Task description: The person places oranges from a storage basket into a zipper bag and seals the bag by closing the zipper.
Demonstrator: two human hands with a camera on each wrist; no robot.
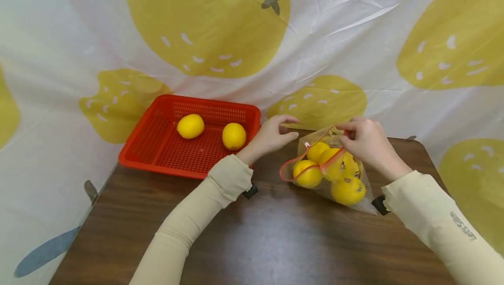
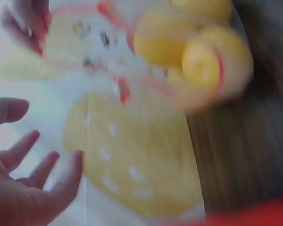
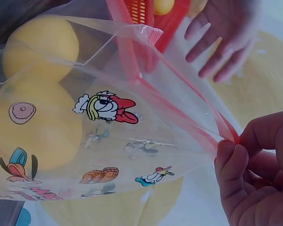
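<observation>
My right hand (image 1: 364, 140) pinches the red-edged rim of a clear plastic zip bag (image 3: 146, 120) printed with cartoon figures. Several yellow lemons (image 1: 348, 191) lie inside the bag, which rests on the table with its mouth spread apart. The red zip edge (image 3: 179, 117) runs up to my right thumb and fingers. My left hand (image 1: 271, 136) holds nothing; its fingers are spread, between the bag and a red basket (image 1: 189, 169). In the left wrist view the left fingers (image 2: 66, 176) are apart from the bag. Two more lemons (image 1: 190, 126) sit in the basket.
The red basket has slotted walls and stands at the back left of a dark wooden table (image 1: 275, 241). Behind the table hangs a white cloth (image 1: 334, 26) with large yellow fruit prints, close to the table's back edge.
</observation>
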